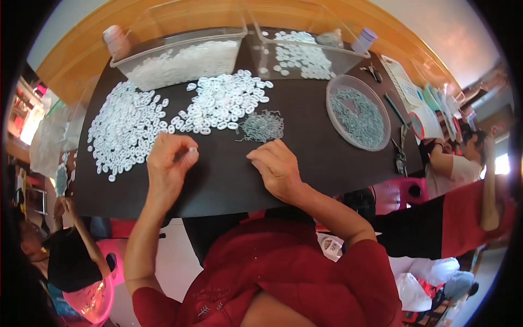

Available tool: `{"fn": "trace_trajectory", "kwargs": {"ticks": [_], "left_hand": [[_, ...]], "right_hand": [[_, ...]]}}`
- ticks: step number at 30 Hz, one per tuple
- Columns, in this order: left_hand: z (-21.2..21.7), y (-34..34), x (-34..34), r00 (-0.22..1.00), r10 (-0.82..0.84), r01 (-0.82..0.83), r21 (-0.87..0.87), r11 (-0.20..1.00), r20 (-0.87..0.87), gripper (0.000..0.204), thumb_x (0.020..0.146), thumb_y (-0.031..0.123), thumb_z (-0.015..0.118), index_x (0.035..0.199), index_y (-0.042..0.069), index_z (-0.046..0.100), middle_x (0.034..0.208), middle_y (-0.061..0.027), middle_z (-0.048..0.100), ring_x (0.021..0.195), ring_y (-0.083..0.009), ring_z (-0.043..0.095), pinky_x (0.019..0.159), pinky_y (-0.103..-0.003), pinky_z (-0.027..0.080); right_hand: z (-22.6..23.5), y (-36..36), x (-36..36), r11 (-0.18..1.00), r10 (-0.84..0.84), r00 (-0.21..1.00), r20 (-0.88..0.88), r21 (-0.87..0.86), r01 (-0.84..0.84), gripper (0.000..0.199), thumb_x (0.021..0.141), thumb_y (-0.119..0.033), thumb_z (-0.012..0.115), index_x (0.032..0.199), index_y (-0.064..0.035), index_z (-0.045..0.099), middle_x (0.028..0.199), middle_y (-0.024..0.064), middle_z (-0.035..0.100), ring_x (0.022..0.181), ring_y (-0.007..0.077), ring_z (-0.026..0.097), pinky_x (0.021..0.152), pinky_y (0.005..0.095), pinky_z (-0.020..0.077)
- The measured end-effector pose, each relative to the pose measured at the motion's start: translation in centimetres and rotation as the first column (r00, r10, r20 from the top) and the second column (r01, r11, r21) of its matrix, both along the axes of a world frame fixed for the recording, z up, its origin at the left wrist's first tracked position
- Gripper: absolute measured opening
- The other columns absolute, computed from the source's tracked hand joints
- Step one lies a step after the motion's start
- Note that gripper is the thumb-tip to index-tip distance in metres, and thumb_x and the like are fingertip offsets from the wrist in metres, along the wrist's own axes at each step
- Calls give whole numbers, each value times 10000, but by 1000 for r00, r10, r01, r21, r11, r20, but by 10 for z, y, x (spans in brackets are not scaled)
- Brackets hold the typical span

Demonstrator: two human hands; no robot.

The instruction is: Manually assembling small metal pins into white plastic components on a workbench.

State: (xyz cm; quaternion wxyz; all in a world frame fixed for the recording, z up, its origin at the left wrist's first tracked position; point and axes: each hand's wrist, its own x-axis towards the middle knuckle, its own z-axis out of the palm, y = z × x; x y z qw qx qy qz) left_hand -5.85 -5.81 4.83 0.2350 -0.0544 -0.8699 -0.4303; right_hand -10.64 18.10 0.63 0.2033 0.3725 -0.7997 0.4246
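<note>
My left hand (pixel 170 162) is closed in a pinch over the near part of the dark table, just right of a wide heap of white oval pieces (pixel 122 128) with holes in them. A bit of a small white piece shows between its thumb and forefinger. My right hand (pixel 277 170) is bent with its fingertips together at the near edge of a small pile of thin grey metal pins (pixel 262 126). Anything in those fingers is hidden. Behind the hands lies a second heap of white oval pieces (pixel 226 101).
Two clear plastic bins (pixel 180 62) (pixel 261 61) holding white pieces stand at the back. A round tub (pixel 388 133) of metal pins is on the right, near pliers (pixel 401 152). People sit at both sides; a pink stool (pixel 403 193) is at the right.
</note>
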Motion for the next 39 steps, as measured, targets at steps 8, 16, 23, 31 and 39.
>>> {"fn": "trace_trajectory", "kwargs": {"ticks": [8,16,23,31,39], "left_hand": [[-25,46,10,976,-184,104,487,867,118,113,804,52,703,898,15,653,812,-1,519,711,-81,505,656,-214,427],[-37,63,17,936,-294,89,677,730,194,100,834,67,691,891,0,642,794,5,527,743,-74,508,687,-213,425],[-34,61,21,895,-400,101,781,616,199,122,880,113,653,886,-4,619,798,-3,582,738,-65,521,684,-206,429],[-36,60,25,940,-297,89,724,684,165,106,884,91,640,919,-9,651,808,-21,588,756,-81,540,696,-209,437],[-34,57,29,949,-263,61,716,696,175,107,870,56,649,935,-26,670,853,-32,569,779,-99,563,746,-226,448]], "right_hand": [[8,-2,3,998,64,993,104,-9,-64,203,738,54,671,915,-39,638,812,82,600,732,222,560,626,312,452],[23,-16,18,988,122,974,193,-115,-101,234,718,77,686,924,-15,626,799,59,602,679,155,545,584,263,440],[22,-18,24,987,121,983,139,-122,-104,252,709,87,687,932,-17,630,787,57,597,679,148,544,591,253,433],[26,-25,31,962,171,915,366,-262,-75,223,741,92,663,922,-32,621,767,42,584,683,131,552,586,252,443],[22,-25,28,976,166,893,418,-198,-88,220,775,90,644,973,-5,626,846,34,579,709,76,528,640,217,427]]}}
